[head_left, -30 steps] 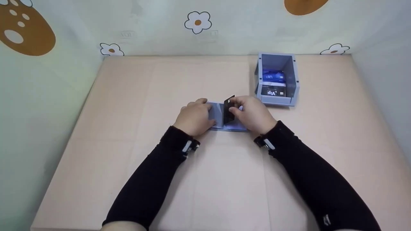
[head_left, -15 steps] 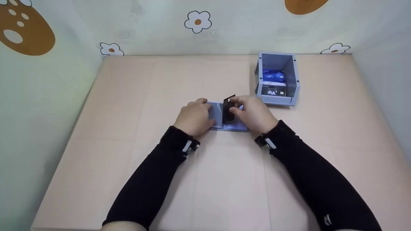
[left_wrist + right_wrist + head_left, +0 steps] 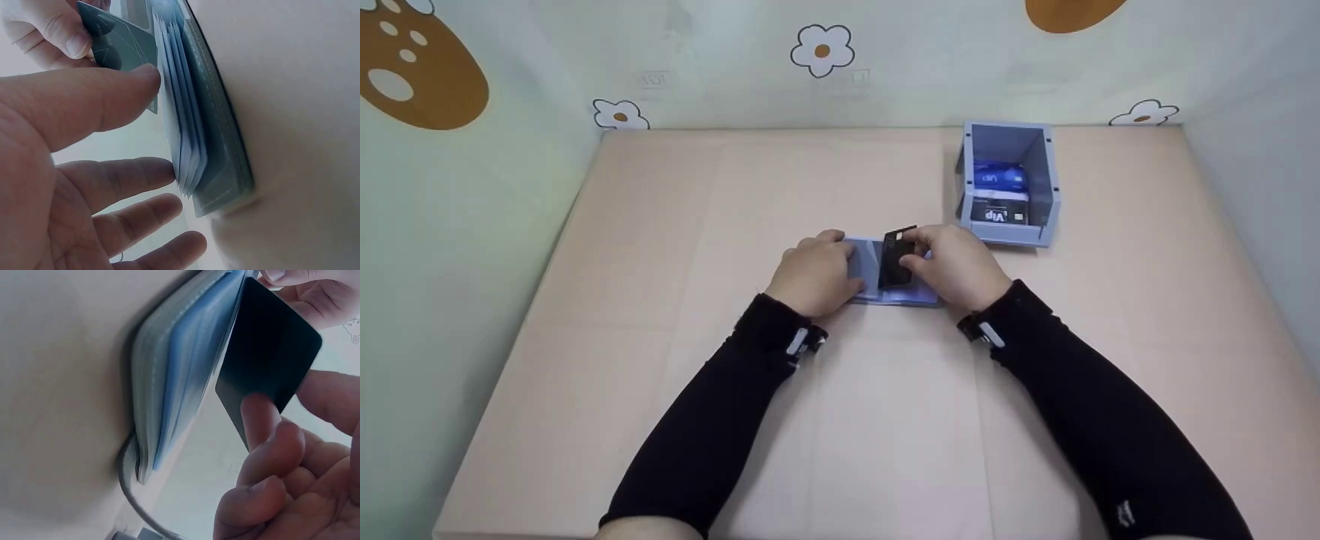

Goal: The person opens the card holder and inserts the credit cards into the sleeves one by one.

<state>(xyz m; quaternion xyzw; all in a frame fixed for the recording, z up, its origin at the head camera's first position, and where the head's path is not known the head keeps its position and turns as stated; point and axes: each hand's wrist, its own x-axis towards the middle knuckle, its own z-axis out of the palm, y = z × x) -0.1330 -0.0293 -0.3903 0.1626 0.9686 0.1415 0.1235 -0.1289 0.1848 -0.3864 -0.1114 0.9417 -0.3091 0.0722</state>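
Note:
An open card holder (image 3: 864, 268) with several clear sleeves (image 3: 185, 124) lies on the table. My left hand (image 3: 813, 274) rests on its left half, with the thumb and fingertips against the sleeves and the fingers fairly straight. Over the right half, my right hand (image 3: 960, 262) pinches a black bank-style card (image 3: 895, 262) between thumb and fingers. The card stands tilted, its lower left edge close to the holder's middle. From the right wrist view, the dark face of the card (image 3: 267, 349) shows beside the holder (image 3: 180, 377). Whether the card's edge is inside a sleeve I cannot tell.
A grey bin (image 3: 1012, 237) stands at the back right, holding a blue card (image 3: 999, 178) and a black "Vip" card (image 3: 999, 213). Light cloth covers the table (image 3: 735, 435). A wall with flower prints (image 3: 822, 51) rises behind it. In the right wrist view, a dark cord (image 3: 135, 498) curves beside the holder.
The card has turned so more of its face shows, and its top edge has shifted slightly right with the right hand. My left hand and the holder stay in place.

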